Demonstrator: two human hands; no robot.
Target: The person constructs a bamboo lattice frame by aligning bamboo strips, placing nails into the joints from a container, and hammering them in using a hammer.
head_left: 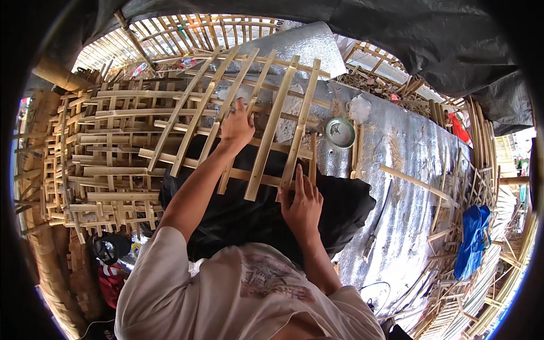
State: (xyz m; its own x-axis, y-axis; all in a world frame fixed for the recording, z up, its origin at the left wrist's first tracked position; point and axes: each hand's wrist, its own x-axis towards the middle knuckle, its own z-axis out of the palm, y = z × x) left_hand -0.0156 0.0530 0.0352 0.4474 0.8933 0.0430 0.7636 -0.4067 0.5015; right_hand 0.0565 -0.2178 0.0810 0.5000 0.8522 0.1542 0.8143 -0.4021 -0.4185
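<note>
A lattice of split bamboo slats (276, 122) lies tilted in front of me, with long slats crossing thinner ones. My left hand (237, 129) reaches over its middle, the fingers closed at a slat near a crossing. At the lattice's near edge, my right hand (302, 207) holds the lower end of a long slat between thumb and fingers, the index finger stretched along it. Part of each hand's grip is hidden. A black cloth or sheet (226, 218) covers my lap beneath the near edge.
Finished-looking bamboo lattices (119, 170) are stacked at the left. A round green-rimmed bowl (340, 132) sits on the silvery sheet (396, 226) to the right. A loose bamboo strip (419, 184) and a blue bag (472, 241) lie farther right. Black sheeting (453, 45) hangs overhead.
</note>
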